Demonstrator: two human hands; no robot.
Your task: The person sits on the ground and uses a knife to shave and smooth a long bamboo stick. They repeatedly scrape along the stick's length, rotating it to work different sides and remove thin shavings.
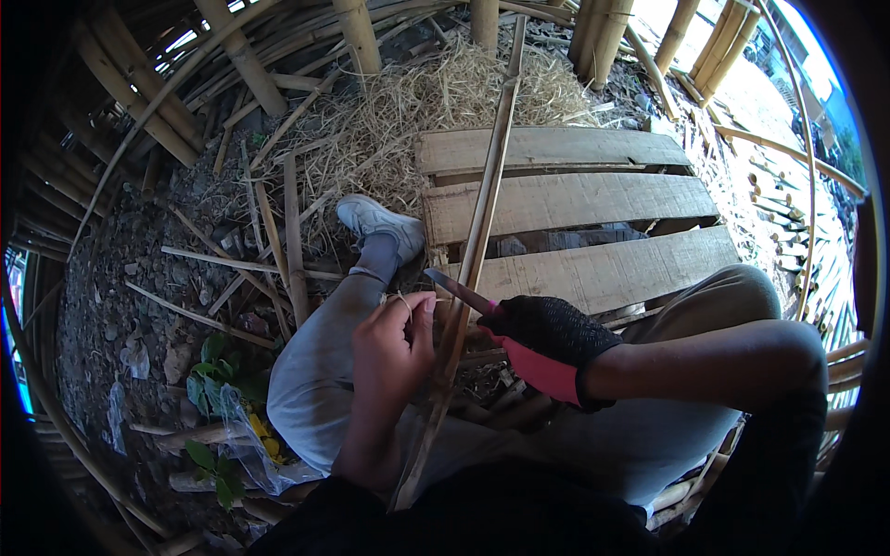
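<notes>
A long split bamboo strip [489, 190] runs slantwise from between my legs, across the slatted wooden platform, towards the straw. My right hand [547, 343], in a black and pink glove, grips a knife [461, 291] whose blade points left and lies across the strip. Bare, my left hand [394, 338] is just left of the strip, near the blade's tip. Its thumb and fingers are curled together, and a thin pale strand shows at the index finger. What else those fingers hold, if anything, is hidden.
Beyond my knees lies the wooden slat platform [565, 204]. Straw shavings [417, 111] are heaped behind it. Loose bamboo sticks [269, 227] litter the ground left of my shoe [380, 227]. Bamboo posts [360, 37] stand at the back; cut bamboo pieces [788, 213] lie at right.
</notes>
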